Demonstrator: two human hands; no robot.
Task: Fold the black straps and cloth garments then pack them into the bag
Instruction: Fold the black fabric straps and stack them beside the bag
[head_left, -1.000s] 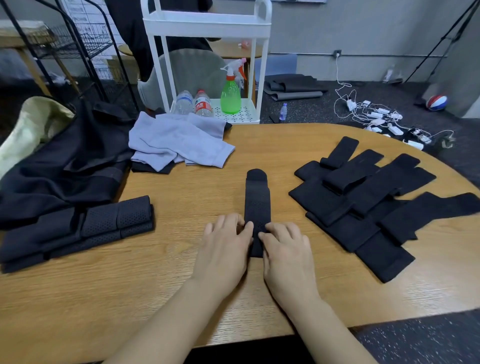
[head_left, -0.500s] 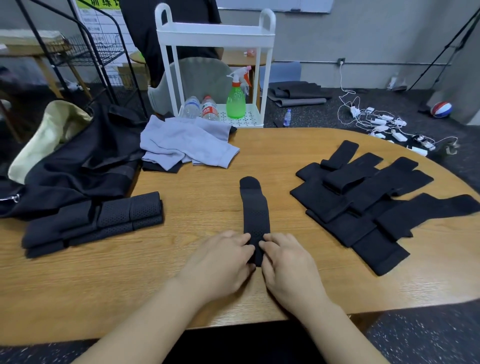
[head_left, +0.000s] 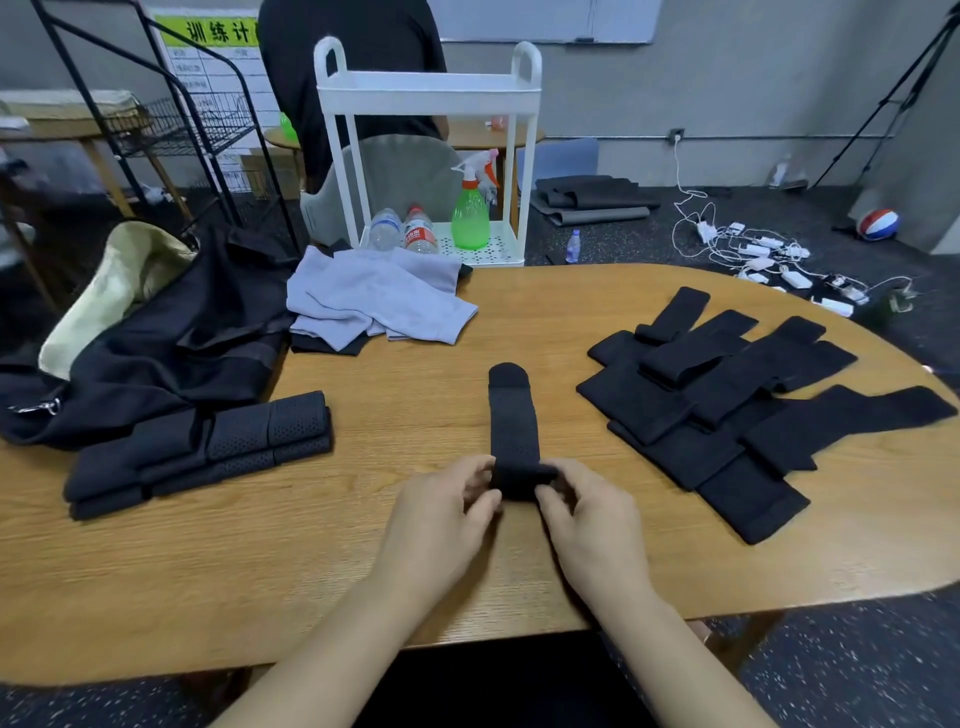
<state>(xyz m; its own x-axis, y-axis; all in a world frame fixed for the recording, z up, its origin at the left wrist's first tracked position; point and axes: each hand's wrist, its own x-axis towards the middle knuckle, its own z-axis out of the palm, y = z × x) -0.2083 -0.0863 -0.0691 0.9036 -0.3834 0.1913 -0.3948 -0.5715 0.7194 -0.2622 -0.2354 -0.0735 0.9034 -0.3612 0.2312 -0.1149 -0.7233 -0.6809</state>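
Strap (head_left: 511, 423): lengthwise on table (head_left: 260, 545), between folded stack (head_left: 208, 449) and unfolded pile (head_left: 727, 405) | left hand (head_left: 441, 519) and right hand (head_left: 592, 525): each pinching its rolled near end, probably to fold evenly.

A black perforated strap (head_left: 511, 426) lay lengthwise mid-table, its near end rolled up. Unfolded black straps (head_left: 737, 405) overlapped in a heap at the right; folded straps (head_left: 208, 447) lay stacked at the left, beside lavender garments (head_left: 379, 301) and the black bag (head_left: 156, 343).
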